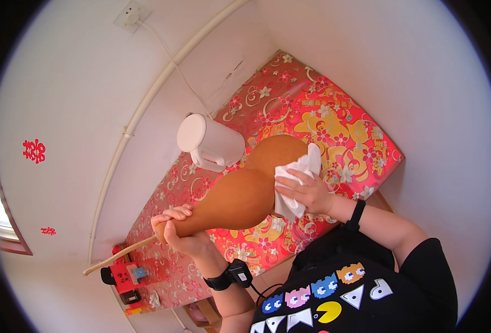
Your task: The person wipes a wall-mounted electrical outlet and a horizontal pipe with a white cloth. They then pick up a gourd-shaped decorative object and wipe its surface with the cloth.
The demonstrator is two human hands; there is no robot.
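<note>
A large brown bottle gourd (237, 200) with a dry stem is held tilted above a table with a red and gold flowered cover (266, 104). My left hand (181, 231) is wrapped around its narrow neck, near the stem. My right hand (306, 191) presses a crumpled white tissue or cloth (291, 204) against the gourd, by the waist between its two bulbs. Part of the round lower bulb is hidden behind the cloth and the upper bulb.
A white electric kettle (216, 141) stands beyond the gourd, against the wall side. A cable runs up to a wall socket (132, 16). A white pipe (133, 120) follows the wall. A red box (125, 278) and small items lie at the table's far left end.
</note>
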